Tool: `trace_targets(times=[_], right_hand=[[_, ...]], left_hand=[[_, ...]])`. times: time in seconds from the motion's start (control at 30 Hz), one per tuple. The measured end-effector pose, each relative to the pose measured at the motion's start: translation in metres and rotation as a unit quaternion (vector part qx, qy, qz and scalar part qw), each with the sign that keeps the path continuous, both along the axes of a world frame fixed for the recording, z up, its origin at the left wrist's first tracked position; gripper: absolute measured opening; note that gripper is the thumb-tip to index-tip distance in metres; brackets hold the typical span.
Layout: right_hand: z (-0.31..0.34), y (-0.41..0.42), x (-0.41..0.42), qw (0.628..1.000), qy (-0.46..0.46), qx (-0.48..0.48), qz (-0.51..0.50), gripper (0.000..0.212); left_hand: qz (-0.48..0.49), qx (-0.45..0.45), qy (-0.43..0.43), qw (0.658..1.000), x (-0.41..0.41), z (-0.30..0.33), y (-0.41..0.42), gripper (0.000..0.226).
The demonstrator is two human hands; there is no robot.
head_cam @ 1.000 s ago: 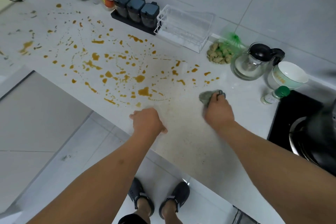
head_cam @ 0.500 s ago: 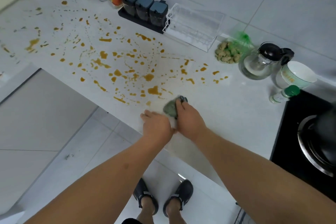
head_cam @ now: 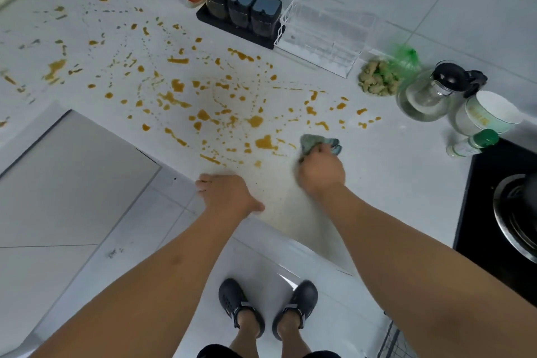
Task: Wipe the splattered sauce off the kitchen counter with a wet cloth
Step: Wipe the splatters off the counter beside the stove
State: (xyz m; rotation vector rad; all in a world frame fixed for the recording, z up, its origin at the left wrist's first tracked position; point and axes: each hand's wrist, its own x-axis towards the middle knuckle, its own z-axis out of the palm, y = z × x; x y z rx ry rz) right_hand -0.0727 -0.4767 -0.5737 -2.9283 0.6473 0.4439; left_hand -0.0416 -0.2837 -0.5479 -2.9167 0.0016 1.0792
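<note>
Across the worktop (head_cam: pixel 392 177), orange sauce splatter (head_cam: pixel 203 102) reaches from the left end to mid-span. Near the front edge, your left hand (head_cam: pixel 229 197) rests on it with fingers relaxed; your right hand (head_cam: pixel 321 173) grips the green cloth (head_cam: pixel 312 141) beside the splatter's right fringe.

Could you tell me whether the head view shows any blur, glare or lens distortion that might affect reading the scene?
Head view: the right hand and cloth are slightly motion-blurred; the sauce spots read sharply; light is soft and even, with little glare on the counter; wide-angle distortion bends the counter edge and stretches the forearms.
</note>
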Motion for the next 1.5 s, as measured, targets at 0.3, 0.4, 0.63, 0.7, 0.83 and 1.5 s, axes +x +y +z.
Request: trace_targets(times=[0.3,0.4,0.63,0.7,0.83,1.5], right_hand=[[-0.006,-0.045,-0.062,0.999,-0.021,0.023,0.018,0.054],[-0.006,-0.090,-0.068,0.988,0.005,-0.009,-0.152,0.042],[-0.013,-0.001,-0.022,0.991,-0.015,0.053,-0.125,0.044],[-0.013,0.034,-0.024,0.996,-0.016,0.069,-0.051,0.051],[-0.007,0.068,-0.050,0.994,-0.017,0.086,0.057,0.064],[-0.004,-0.194,-0.044,0.994,0.042,-0.035,-0.097,0.057]], left_hand=[[-0.014,0.023,0.008,1.000,0.014,-0.012,-0.005,0.119],[-0.036,0.008,-0.004,0.999,0.014,-0.016,0.000,0.119],[-0.063,0.006,0.002,0.998,0.015,-0.020,0.004,0.120],[-0.063,0.014,0.010,0.998,0.015,-0.018,0.003,0.123],[-0.049,0.034,0.026,0.998,0.017,-0.016,-0.002,0.125],[-0.195,-0.064,-0.082,0.975,-0.014,0.030,-0.121,0.044]])
